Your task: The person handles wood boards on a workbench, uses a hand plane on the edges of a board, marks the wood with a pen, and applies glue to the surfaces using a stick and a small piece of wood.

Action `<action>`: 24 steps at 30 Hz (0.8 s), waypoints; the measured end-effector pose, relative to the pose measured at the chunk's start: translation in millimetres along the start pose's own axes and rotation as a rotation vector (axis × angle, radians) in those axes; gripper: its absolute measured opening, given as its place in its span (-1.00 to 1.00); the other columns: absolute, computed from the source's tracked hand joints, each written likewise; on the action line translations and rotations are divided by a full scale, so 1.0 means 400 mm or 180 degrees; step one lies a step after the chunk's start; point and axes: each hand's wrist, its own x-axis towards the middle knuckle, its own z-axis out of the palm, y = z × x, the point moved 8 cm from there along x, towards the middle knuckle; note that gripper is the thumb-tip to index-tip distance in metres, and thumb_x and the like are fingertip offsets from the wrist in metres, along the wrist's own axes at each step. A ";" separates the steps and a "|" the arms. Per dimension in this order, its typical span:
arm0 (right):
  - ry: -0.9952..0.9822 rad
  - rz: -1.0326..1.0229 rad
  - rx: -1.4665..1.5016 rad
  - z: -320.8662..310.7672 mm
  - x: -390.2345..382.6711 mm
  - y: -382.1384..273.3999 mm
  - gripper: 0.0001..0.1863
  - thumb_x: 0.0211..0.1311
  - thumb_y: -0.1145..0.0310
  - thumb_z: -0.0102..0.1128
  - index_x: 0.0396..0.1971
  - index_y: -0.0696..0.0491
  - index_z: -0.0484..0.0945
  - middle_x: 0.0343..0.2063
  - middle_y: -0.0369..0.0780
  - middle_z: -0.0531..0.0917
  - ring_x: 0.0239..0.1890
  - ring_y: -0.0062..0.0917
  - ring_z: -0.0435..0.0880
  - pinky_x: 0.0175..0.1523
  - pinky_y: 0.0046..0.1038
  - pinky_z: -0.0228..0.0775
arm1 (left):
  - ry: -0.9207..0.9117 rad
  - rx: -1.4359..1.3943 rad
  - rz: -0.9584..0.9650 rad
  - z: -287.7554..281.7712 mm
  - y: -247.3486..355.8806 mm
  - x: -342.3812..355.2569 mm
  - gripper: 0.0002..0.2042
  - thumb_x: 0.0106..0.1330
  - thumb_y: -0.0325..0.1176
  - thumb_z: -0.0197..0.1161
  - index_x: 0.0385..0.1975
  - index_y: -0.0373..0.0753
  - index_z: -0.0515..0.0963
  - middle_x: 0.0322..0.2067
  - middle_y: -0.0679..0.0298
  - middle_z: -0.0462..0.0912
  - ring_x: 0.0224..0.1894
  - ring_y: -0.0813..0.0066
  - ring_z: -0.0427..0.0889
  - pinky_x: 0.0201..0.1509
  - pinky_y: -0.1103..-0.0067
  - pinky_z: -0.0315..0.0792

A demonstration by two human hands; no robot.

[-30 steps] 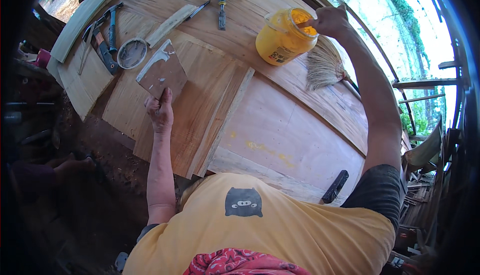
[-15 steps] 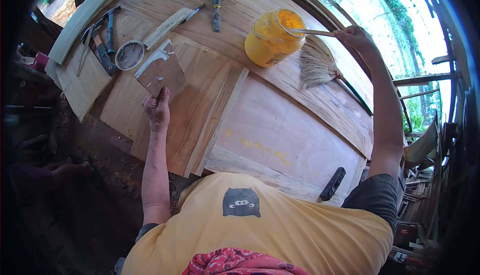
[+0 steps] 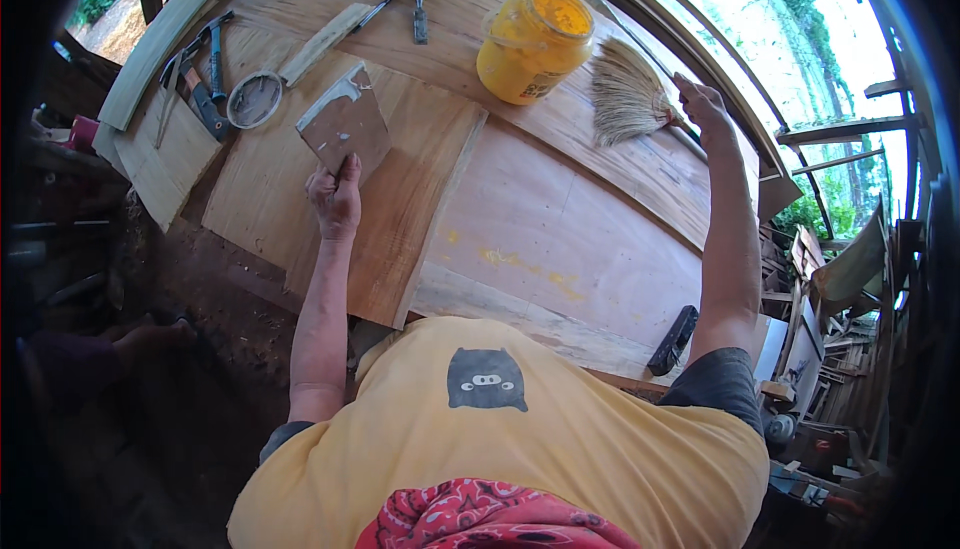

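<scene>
My left hand [image 3: 336,199] pinches the lower edge of a flat, square brown board [image 3: 352,134], tilted above the wooden panel. White paste is smeared along the board's far edge. My right hand [image 3: 703,109] is closed around one end of a long, thin stick [image 3: 625,24]. Its pale far end hangs just past the mouth of a yellow jar [image 3: 525,59], which stands upright with its top off and yellow stuff inside. Below the stick, a straw hand broom [image 3: 625,99] lies on the table, its handle partly behind my right arm.
At the far left lie a hammer [image 3: 216,54], a saw handle [image 3: 205,109], a round lid [image 3: 255,99] and wood strips [image 3: 325,44]. A chisel [image 3: 419,9] lies left of the jar. A dark block-shaped tool [image 3: 673,341] sits by the table's near edge.
The stick has come up out of the jar and now slants above and beyond it. My right hand has moved slightly nearer; the board in my left hand has shifted right.
</scene>
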 end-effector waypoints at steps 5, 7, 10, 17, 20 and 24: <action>-0.0131 -0.0104 0.0719 0.058 -0.009 0.048 -0.49 0.33 -0.17 0.35 -0.54 -0.02 0.56 -0.68 -0.42 0.42 -0.63 -0.74 0.28 -0.50 -0.56 0.08 | 0.0411 -0.1157 -0.0383 -0.008 0.010 -0.021 -0.80 0.47 -0.27 0.31 -0.30 -0.27 0.72 -0.33 0.34 0.73 -0.26 0.58 0.62 -0.13 0.51 0.45; -0.0241 -0.0080 0.0810 0.110 -0.049 0.023 -0.49 0.37 -0.14 0.33 -0.55 -0.02 0.53 -0.70 -0.45 0.38 -0.66 -0.77 0.24 -0.52 -0.58 0.04 | 0.0817 -0.1742 -0.0656 -0.042 0.001 -0.039 -0.81 0.47 -0.30 0.33 -0.31 -0.30 0.72 -0.32 0.38 0.71 -0.24 0.64 0.59 -0.12 0.57 0.45; -0.0563 -0.0332 0.1083 0.209 -0.144 0.006 -0.53 0.46 -0.04 0.28 -0.55 0.00 0.53 -0.70 -0.44 0.39 -0.69 -0.79 0.20 -0.56 -0.60 -0.04 | 0.1357 -0.2326 -0.0818 -0.120 -0.028 -0.064 -0.81 0.46 -0.32 0.34 -0.33 -0.31 0.71 -0.31 0.42 0.70 -0.23 0.72 0.55 -0.11 0.62 0.45; -0.1437 0.0018 0.0944 0.661 -0.351 0.172 -0.62 0.43 0.00 0.33 -0.49 -0.05 0.59 -0.60 -0.46 0.48 -0.56 -0.78 0.30 -0.44 -0.63 0.09 | 0.1612 -0.2020 -0.0949 -0.239 -0.046 -0.210 -0.79 0.44 -0.28 0.37 -0.40 -0.27 0.72 -0.36 0.46 0.70 -0.27 0.74 0.54 -0.13 0.63 0.44; -0.1175 -0.0392 0.0287 0.757 -0.368 0.265 -0.65 0.45 0.06 0.27 -0.35 0.06 0.53 -0.54 -0.34 0.58 -0.54 -0.58 0.46 -0.44 -0.43 0.29 | 0.1120 -0.1645 -0.1026 -0.227 -0.049 -0.276 -0.78 0.44 -0.25 0.38 -0.38 -0.26 0.71 -0.37 0.49 0.68 -0.30 0.73 0.51 -0.16 0.63 0.41; -0.0202 -0.1870 -0.1306 0.734 -0.429 0.121 -0.79 0.46 0.22 0.17 -0.24 0.06 0.48 -0.48 -0.16 0.66 -0.44 -0.22 0.64 -0.29 -0.18 0.44 | 0.0631 -0.1290 -0.0739 -0.225 -0.010 -0.326 -0.77 0.49 -0.21 0.31 -0.32 -0.26 0.65 -0.43 0.50 0.61 -0.34 0.72 0.47 -0.22 0.62 0.36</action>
